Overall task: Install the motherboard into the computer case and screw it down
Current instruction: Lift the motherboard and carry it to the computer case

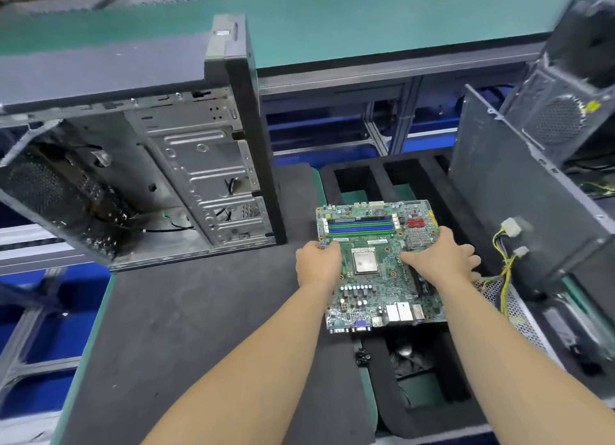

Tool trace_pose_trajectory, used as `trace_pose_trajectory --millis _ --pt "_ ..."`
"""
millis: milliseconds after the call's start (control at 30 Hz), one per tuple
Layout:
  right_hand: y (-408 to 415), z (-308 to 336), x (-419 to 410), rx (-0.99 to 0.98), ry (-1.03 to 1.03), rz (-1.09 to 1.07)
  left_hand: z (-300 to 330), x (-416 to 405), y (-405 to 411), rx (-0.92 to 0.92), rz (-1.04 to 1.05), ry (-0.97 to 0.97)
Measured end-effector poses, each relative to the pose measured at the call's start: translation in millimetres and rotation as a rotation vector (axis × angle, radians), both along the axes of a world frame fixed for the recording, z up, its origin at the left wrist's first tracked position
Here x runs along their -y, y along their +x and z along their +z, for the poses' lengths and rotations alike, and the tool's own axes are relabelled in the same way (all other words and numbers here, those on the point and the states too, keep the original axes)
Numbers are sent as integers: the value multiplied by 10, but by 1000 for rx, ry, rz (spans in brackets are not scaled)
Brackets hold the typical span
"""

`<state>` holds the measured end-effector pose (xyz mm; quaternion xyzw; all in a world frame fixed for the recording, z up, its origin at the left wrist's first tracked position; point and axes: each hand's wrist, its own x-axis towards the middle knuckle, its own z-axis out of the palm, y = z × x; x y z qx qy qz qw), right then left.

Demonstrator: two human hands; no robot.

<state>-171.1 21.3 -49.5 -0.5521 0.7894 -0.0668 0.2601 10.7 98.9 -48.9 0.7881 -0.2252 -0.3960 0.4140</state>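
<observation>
Dark grey matte work surface (186, 328) with green edging in foreground. Beyond it, long green-topped conveyor bench (366, 21) on grey metal frame, running across upper view. Blue panels (43, 338) behind grey metal struts at lower left; more blue under bench at centre. Black foam tray with rectangular cut-outs (429, 408) on right of work surface. Light even, soft, without hard shadows.

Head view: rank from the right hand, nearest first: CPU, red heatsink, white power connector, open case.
From the right hand:
1. CPU, just left of it on the motherboard.
2. Red heatsink, above it near the board's far edge.
3. White power connector, to the upper right on yellow wires.
4. Open case, far left on the bench.
</observation>
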Motion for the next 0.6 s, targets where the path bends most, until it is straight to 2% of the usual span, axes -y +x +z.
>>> trace_pose_trajectory --millis 167,433,600 --pt "56 -39 198 -109 2 49 -96 114 19 -33 -2 5" --pt "93 -175 259 -107 23 51 -211 182 42 -30 3 50" --pt "127 -199 270 -98 -14 56 -272 176 24 44 23 101"
